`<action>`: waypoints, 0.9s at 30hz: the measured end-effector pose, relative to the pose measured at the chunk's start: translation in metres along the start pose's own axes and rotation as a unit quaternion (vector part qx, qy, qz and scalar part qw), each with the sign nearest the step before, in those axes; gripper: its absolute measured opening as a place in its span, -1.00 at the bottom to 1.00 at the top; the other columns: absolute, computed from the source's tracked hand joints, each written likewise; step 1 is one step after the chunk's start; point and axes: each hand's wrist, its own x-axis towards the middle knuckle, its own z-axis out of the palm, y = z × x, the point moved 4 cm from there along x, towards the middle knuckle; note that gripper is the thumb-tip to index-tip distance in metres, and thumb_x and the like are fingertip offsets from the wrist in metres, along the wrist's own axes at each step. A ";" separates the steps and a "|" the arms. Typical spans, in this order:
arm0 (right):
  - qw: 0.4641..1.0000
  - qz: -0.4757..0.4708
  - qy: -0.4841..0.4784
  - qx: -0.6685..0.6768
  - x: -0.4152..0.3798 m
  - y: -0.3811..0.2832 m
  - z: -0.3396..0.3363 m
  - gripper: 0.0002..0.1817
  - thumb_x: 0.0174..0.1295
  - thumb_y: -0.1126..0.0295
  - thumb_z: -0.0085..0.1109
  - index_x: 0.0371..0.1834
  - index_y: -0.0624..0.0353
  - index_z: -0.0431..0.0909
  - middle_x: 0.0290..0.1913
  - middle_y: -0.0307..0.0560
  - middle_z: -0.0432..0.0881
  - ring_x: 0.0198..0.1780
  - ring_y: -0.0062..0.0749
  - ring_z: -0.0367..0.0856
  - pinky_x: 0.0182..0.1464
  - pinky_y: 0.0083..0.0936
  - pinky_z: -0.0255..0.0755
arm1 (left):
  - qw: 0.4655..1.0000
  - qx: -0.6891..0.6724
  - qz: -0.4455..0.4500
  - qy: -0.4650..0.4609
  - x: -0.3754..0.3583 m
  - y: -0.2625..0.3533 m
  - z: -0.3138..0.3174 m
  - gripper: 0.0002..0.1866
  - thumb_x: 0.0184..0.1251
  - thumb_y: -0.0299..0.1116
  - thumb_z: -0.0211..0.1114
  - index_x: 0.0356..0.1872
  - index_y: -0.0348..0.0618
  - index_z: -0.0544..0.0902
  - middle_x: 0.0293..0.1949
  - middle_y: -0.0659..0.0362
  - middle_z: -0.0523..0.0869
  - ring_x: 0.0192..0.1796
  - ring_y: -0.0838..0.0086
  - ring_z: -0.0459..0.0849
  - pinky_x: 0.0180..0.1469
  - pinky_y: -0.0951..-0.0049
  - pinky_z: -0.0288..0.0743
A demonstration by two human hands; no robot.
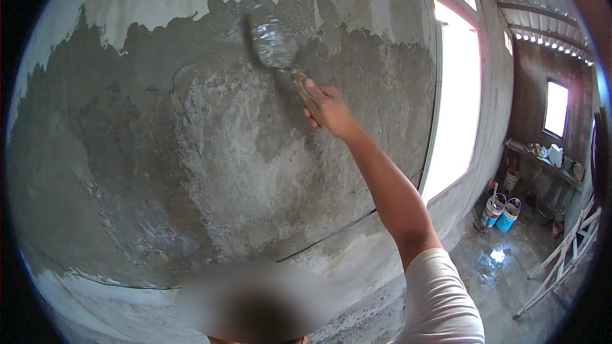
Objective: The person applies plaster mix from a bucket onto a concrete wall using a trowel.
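My right hand (329,109) is raised at the upper middle of the view, its fingers wrapped around the handle of a trowel (274,43). The trowel's broad, shiny metal blade points up and lies over the wet grey coat (153,51) on the wall, close to that coat's ragged upper edge. Some motion blur softens the blade. Below it, the wall has a paler, rough patch (223,146). My left hand is out of view.
A bright window opening (454,102) is right of my arm. A thin dark cable (328,236) crosses the lower wall. Farther right are buckets (508,215), a shelf (542,160) with items, and a metal frame (567,248) on the wet floor. A blurred oval covers the bottom middle.
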 end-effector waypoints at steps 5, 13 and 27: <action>0.988 0.017 0.115 -0.104 -0.001 0.026 -0.012 -0.30 0.40 -0.29 0.09 0.00 0.28 0.50 -0.47 -0.14 0.56 -0.63 -0.52 0.45 -0.58 -0.49 0.33 | 1.000 0.013 -0.006 0.008 0.010 -0.005 -0.003 -0.64 -0.13 -0.57 0.29 -0.18 -0.36 0.71 -0.52 0.09 0.61 -0.57 0.26 0.51 -0.49 0.20 0.44; 0.994 0.059 0.087 -0.004 -0.061 0.082 -0.099 -0.44 0.56 -0.17 -0.10 -0.13 0.20 0.49 -0.52 -0.16 0.49 -0.65 -0.48 0.40 -0.61 -0.46 0.28 | 0.996 -0.013 0.089 0.016 0.008 -0.004 -0.012 -0.73 -0.09 -0.62 0.28 -0.27 -0.39 0.71 -0.55 0.11 0.61 -0.63 0.36 0.47 -0.56 0.31 0.36; 0.987 0.051 0.101 0.112 -0.008 0.065 -0.068 -0.42 0.54 -0.18 -0.06 -0.29 0.19 0.47 -0.54 -0.14 0.52 -0.68 -0.41 0.43 -0.67 -0.42 0.28 | 0.999 -0.021 0.019 0.019 0.008 -0.007 0.012 -0.63 -0.16 -0.65 0.27 -0.18 -0.43 0.70 -0.33 0.06 0.72 -0.34 0.22 0.63 -0.23 0.27 0.52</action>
